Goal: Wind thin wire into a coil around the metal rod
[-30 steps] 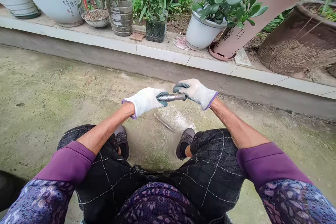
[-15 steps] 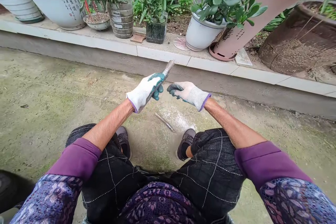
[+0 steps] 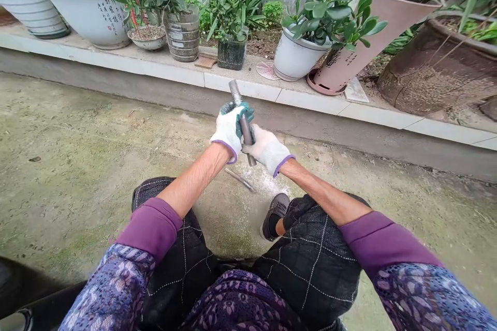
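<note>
Judging by this view, the handling is still going on: the grey rod [image 3: 246, 132] is not resting anywhere but is being held up at the centre of the frame, tilting with its top toward the upper left. The gloved left hand [image 3: 228, 126] is grasping it around the middle, and the gloved right hand [image 3: 267, 149] is wrapping its grip near the lower end, the thumb crossing over the rod. How tightly either is squeezing, I cannot tell. What remains is setting the rod down; a thinner rod [image 3: 240, 180] is lying untouched on the ground [image 3: 97, 139] just below centre, beside some white powder [image 3: 274, 182].

Half a second ago the left hand alone was holding the rod, pointing it toward the upper right, with the right hand waiting apart; now both are gripping it. The left leg is now hiding the left shoe.
</note>
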A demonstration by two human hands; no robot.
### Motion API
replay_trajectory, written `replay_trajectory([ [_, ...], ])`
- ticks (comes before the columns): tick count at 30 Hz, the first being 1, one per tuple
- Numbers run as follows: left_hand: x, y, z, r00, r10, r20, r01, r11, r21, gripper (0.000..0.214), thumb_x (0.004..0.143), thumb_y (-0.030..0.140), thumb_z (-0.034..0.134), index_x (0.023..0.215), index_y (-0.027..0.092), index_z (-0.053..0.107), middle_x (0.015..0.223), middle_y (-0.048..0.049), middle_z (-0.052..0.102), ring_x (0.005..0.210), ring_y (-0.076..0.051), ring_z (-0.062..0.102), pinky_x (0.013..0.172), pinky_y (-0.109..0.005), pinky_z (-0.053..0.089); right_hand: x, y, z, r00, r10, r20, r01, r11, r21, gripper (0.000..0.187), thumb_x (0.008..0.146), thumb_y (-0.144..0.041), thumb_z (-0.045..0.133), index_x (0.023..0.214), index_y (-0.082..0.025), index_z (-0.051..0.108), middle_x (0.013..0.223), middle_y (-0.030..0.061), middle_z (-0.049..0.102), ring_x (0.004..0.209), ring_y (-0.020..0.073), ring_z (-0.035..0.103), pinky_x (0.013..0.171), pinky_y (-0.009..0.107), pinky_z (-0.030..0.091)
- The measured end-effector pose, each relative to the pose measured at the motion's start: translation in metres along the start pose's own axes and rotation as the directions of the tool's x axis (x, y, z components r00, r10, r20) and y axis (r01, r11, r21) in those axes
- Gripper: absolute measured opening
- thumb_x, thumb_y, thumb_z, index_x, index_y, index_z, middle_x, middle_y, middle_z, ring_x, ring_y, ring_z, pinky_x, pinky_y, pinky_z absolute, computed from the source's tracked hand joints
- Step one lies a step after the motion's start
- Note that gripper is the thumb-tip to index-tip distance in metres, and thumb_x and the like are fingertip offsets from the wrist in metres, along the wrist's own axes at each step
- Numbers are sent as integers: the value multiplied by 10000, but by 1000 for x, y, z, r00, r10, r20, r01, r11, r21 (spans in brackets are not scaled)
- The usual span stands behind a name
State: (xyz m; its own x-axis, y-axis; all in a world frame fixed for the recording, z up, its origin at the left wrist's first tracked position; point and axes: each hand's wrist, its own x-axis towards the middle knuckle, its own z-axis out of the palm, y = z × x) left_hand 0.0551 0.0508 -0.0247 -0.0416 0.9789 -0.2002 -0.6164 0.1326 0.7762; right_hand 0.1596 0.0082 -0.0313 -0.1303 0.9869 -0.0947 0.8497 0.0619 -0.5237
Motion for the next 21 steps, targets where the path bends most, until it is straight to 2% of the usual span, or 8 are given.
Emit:
replay_trajectory([
  [2,2,-1,1,1000,4,8,-3,998,-64,197,788,112,648,921,206,537,712,58,625,764,-95,694,852,-266,541,6,3,-5,997,39,-71,-39,999,-7,393,764,-323,710,1118,-194,597,962,90,712,821,250,655,726,337,501],
  [5,4,4,-2,997,-37,61,43,994,-96,168,794,107,654,897,195,554,709,43,636,716,-94,672,826,-271,548,8,7,-20,973,-34,-227,50,996,68,323,810,-304,649,1112,-197,611,1033,102,706,888,248,650,765,341,511],
  [7,3,11,-6,990,-87,115,90,996,-24,119,830,145,658,892,193,569,708,27,642,671,-97,651,775,-268,557,3,9,-31,972,-48,-229,89,981,172,257,820,-286,627,1060,-196,623,964,82,694,787,208,626,679,311,511],
  [10,-5,27,-12,974,-116,195,67,968,243,129,871,268,691,859,186,592,653,18,614,547,-91,577,624,-247,538,-9,12,-49,999,11,34,-26,866,500,201,851,-327,609,988,-182,625,717,9,587,497,109,451,424,238,386],
  [14,-20,44,-18,954,-117,276,-47,852,521,193,886,306,695,797,161,605,594,16,576,464,-74,490,478,-215,448,-22,25,-65,929,-122,350,-183,670,720,360,840,-404,656,1093,-149,642,649,-41,488,422,70,343,329,212,267],
  [17,-24,41,-19,957,-118,266,-46,840,540,164,890,284,689,824,147,628,613,8,592,476,-78,505,486,-219,452,-23,32,-66,940,-112,322,-115,784,609,366,903,-399,577,1148,-135,645,701,-2,551,466,99,435,374,234,357],
  [19,-22,34,-17,971,-97,217,-28,860,509,190,887,317,701,837,145,634,627,4,598,476,-80,510,498,-230,470,-22,33,-63,989,-65,130,13,930,367,324,925,-354,550,1146,-143,655,811,53,628,580,136,537,474,256,434],
  [21,-19,27,-15,981,-85,176,-9,879,477,225,896,359,692,844,148,635,635,0,603,477,-85,520,512,-241,490,-23,32,-61,989,-102,-110,105,994,28,293,920,-323,570,1143,-161,672,961,99,670,735,180,599,595,280,469],
])
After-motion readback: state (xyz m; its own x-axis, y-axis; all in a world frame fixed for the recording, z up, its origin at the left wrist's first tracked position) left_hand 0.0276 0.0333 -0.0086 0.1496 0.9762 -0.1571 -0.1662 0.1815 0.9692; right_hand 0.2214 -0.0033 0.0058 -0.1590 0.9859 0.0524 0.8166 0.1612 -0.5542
